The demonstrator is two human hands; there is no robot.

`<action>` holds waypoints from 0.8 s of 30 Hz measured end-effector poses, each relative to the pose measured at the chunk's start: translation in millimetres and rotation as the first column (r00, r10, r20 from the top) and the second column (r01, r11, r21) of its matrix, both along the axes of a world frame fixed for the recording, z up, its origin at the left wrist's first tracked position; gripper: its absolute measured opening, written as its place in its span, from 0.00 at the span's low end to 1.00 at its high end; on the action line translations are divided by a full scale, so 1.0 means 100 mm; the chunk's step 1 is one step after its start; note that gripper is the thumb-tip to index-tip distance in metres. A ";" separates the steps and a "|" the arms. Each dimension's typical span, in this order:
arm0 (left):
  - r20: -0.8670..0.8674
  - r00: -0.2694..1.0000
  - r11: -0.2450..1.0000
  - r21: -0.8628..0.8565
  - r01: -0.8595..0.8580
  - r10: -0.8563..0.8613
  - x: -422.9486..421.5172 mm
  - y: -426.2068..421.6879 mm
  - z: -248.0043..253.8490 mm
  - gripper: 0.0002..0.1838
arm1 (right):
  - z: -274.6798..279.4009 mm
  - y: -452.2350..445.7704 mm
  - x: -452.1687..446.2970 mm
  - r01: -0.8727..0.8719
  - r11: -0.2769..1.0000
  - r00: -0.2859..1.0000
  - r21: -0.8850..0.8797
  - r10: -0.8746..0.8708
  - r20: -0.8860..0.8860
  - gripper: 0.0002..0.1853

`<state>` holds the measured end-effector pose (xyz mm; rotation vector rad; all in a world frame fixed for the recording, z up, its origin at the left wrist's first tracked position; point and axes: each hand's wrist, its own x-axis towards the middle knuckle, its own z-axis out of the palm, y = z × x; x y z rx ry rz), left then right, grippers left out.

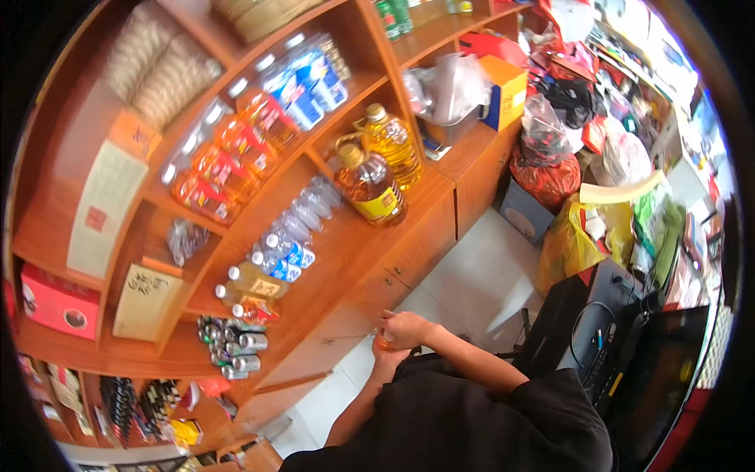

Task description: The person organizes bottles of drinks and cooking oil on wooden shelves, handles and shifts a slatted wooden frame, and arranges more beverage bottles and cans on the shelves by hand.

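My right hand (403, 330) reaches in from the right, its fingers curled over the top of my left hand (386, 355). The two hands touch in front of my black shirt, above the tiled floor. A small orange thing (383, 342) shows between them, mostly covered by the fingers, too hidden to name. Both hands look closed around it. Nearest to them are the wooden cabinet doors (370, 303) below the shelf counter.
Wooden shelves hold orange drink bottles (240, 130), oil jugs (370, 189), clear bottles (291, 240) and cans (233, 346). At the right are a yellow bag (572, 242), a red bag (550, 182) and a black machine (578, 330) with cables. Pale floor tiles (472, 275) lie between.
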<state>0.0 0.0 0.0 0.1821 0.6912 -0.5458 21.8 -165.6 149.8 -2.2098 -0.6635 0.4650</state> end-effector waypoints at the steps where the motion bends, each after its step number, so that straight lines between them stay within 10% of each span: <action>1: -0.026 0.999 0.995 0.095 0.036 -0.033 0.18 0.16 0.14 0.28 | 0.08 0.13 0.15 0.010 1.000 1.000 0.014 -0.010 0.027 0.18; 10: -0.129 0.975 0.974 0.112 0.195 -0.180 -0.05 -0.98 0.24 0.21 | 0.22 -0.97 -0.22 0.222 0.965 0.969 0.142 -0.235 0.080 0.16; 12: 0.326 0.839 0.823 0.522 0.224 -0.435 -0.13 -1.12 0.37 0.22 | 0.19 -1.07 -0.16 0.242 0.943 0.961 0.231 -0.265 0.074 0.18; 15: 0.463 0.725 0.812 0.538 0.227 -0.510 0.09 -1.22 0.47 0.24 | 0.16 -1.17 -0.04 0.361 0.893 0.918 0.268 -0.391 0.070 0.22; 17: 0.062 0.966 0.962 -0.094 0.257 -0.252 0.46 -1.37 0.30 0.25 | 0.10 -1.25 0.01 0.484 0.836 0.846 0.260 -0.523 0.106 0.24; 24: 0.375 0.897 0.886 -0.299 0.355 -0.233 1.16 -1.90 0.55 0.28 | -0.08 -1.75 0.60 0.543 0.803 0.804 0.247 -0.582 0.124 0.47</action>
